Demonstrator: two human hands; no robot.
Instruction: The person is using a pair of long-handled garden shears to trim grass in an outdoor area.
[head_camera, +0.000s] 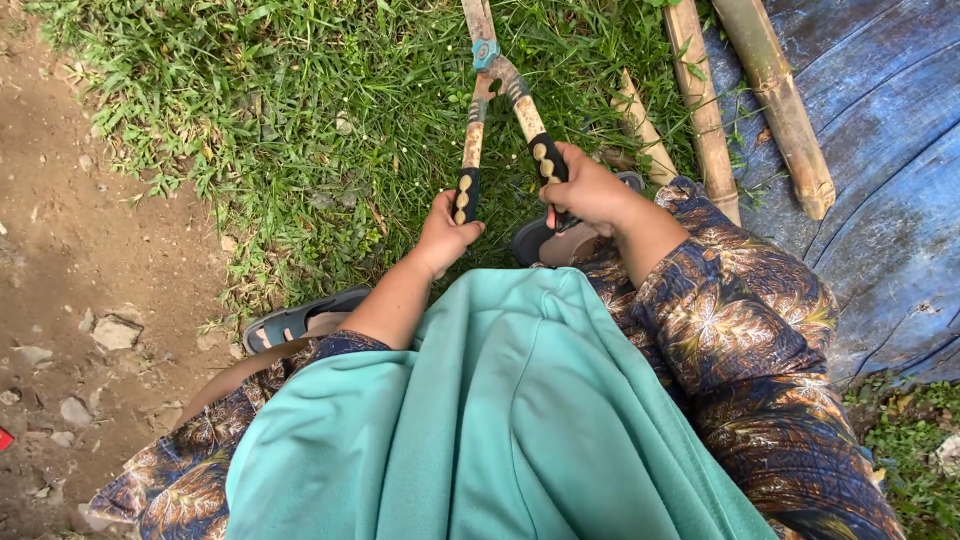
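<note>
Fingers of both hands, L (443, 232) & R (588, 188), wrapped round shears (497, 110) handles over grass (300, 110), dirt (90, 260) beside.

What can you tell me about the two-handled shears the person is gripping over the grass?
The shears are long-handled garden cutters with two worn, rusty-looking metal arms meeting at a blue pivot bolt, each ending in a black grip with pale studs. They point away from the person over the grass; the blades run out of frame at the top. The left hand wraps the left grip, the right hand the right. Handles stand slightly apart.
</note>
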